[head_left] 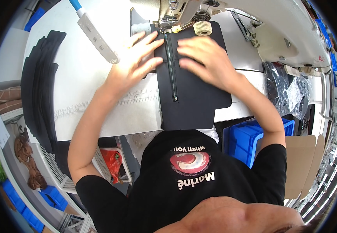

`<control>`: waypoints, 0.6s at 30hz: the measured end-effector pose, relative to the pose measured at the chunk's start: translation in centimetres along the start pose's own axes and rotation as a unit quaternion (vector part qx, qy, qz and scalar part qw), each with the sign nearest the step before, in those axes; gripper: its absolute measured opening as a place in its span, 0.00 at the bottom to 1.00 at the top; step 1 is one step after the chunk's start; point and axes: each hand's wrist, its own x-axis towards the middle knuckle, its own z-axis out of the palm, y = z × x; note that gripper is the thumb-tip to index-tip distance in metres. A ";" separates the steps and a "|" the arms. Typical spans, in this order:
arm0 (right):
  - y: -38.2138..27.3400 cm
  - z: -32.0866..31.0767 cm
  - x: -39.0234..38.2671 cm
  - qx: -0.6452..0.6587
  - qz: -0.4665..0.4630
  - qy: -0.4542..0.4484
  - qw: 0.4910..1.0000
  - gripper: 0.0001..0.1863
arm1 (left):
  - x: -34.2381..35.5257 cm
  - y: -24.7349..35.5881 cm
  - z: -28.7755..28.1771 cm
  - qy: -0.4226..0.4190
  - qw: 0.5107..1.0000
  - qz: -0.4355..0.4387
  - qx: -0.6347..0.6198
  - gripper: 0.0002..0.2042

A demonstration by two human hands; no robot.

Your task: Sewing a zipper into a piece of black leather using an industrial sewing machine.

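A black fabric panel [193, 106] lies on the white table under the sewing machine's needle and presser foot [170, 28]. A zipper [171, 70] runs lengthwise along it, its near end by a slider. My left hand [135, 60] is left of the zipper, fingers stretched out and apart, with the fingertips at the panel's left edge. My right hand [207, 58] hovers or rests over the panel right of the zipper, slightly blurred, fingers extended. Neither hand grips anything; whether the right palm touches the cloth, I cannot tell.
A stack of black fabric pieces [40, 85] hangs over the table's left side. A light-grey handheld-looking device [96, 37] is above the table at upper left. A ruler strip [87, 108] crosses the table. Blue bins [244, 141] and a clear plastic bag [289, 91] are at right.
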 end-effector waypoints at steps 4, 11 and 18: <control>-6.0 -4.2 -5.8 0.032 -0.097 -0.131 0.986 0.35 | -5.0 4.6 -3.0 -0.075 0.997 0.036 -0.003 0.26; -6.2 -1.4 -9.6 0.090 -0.010 -0.030 0.995 0.10 | -8.4 8.7 -0.3 -0.082 0.988 0.087 0.101 0.26; -9.6 -7.4 -6.0 0.125 -0.001 0.041 0.991 0.09 | -3.6 8.1 1.2 -0.048 0.989 -0.068 -0.123 0.11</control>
